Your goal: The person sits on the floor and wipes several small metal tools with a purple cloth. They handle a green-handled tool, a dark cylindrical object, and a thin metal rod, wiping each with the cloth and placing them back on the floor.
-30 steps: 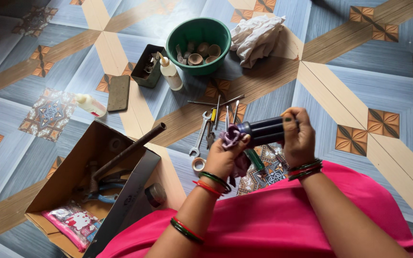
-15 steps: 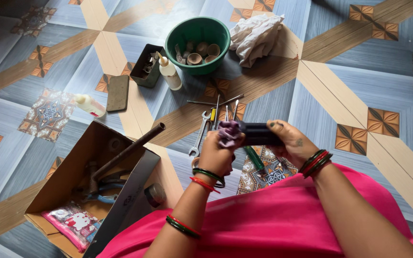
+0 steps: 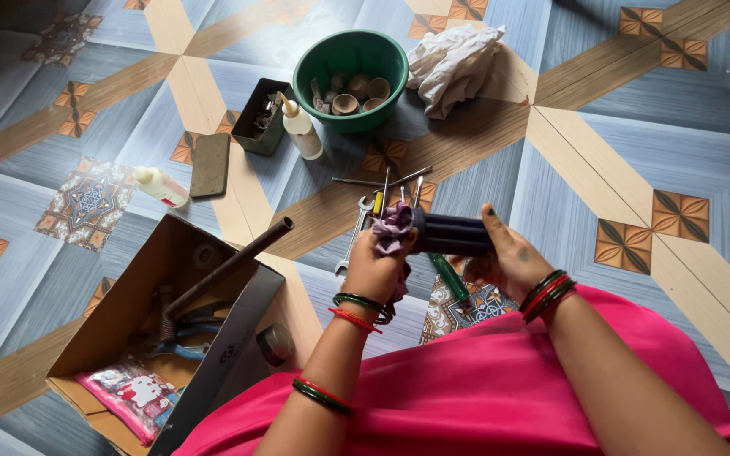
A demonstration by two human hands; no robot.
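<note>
A person in a pink garment (image 3: 500, 380) sits on a patterned floor (image 3: 618, 152), seen from above, with green and red bangles (image 3: 363, 306) on both wrists. The left hand (image 3: 373, 266) is clenched around a crumpled purple cloth (image 3: 394, 226), pressing it against the near end of a dark ribbed cylinder (image 3: 454, 234). The right hand (image 3: 509, 257) cups the cylinder from below at its other end, thumb raised over the top, fingertips smudged dark. The cylinder lies roughly level between the two hands, held above the floor in front of the person's lap.

To the person's left, an open cardboard box (image 3: 128, 312) holds blue-handled pliers (image 3: 175, 342), a pink printed packet (image 3: 128, 393) and a long rusty pipe (image 3: 226, 266) that leans out over its edge. A roll of tape (image 3: 274, 342) sits just beside the box.

Under the hands, a green-handled screwdriver (image 3: 449, 277) lies on the floor; just beyond, a wrench (image 3: 355, 232) and several thin metal tools (image 3: 386, 181) lie in a loose cluster.

Farther out, a small white bottle (image 3: 160, 186) lies on its side near a flat dark lid (image 3: 210, 165). Beside the lid stands an open metal tin (image 3: 257, 118) of small parts, with a second white bottle (image 3: 302, 131) just next to it. A green bowl (image 3: 350, 80) holding round metal pieces sits behind them, and a crumpled white rag (image 3: 454, 67) lies beside the bowl.
</note>
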